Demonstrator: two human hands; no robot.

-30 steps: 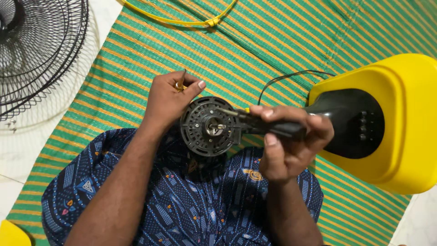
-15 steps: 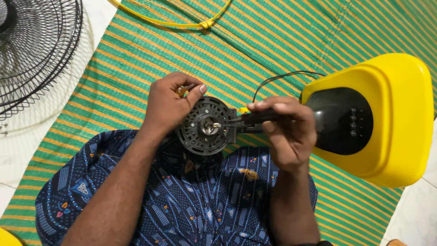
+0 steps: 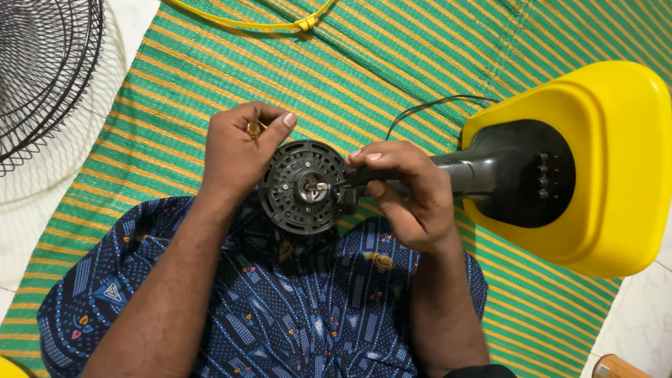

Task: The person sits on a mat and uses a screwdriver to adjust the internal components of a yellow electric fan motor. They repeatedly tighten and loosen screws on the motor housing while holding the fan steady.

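Note:
A round black fan motor housing point(image 3: 302, 187) rests over my lap, joined by a grey neck point(image 3: 458, 173) to a yellow fan base point(image 3: 616, 161) with a black control panel. My left hand point(image 3: 234, 154) steadies the housing's left rim and pinches a small brass-coloured piece point(image 3: 253, 129) between its fingers. From the right, my right hand point(image 3: 406, 192) grips a dark-handled tool point(image 3: 353, 176), seemingly a screwdriver. Its metal tip touches the hub at the housing's centre.
A black wire fan grille point(image 3: 42, 70) lies at the top left on white floor. A yellow strap point(image 3: 280, 24) lies at the top on the green and yellow striped mat point(image 3: 392, 63). A black cord point(image 3: 420, 108) loops behind the base. Blue patterned cloth point(image 3: 294, 315) covers my lap.
My right hand has slid its grip along the tool and brought the tip onto the housing's hub. The left hand has stayed on the rim. The view has shifted slightly.

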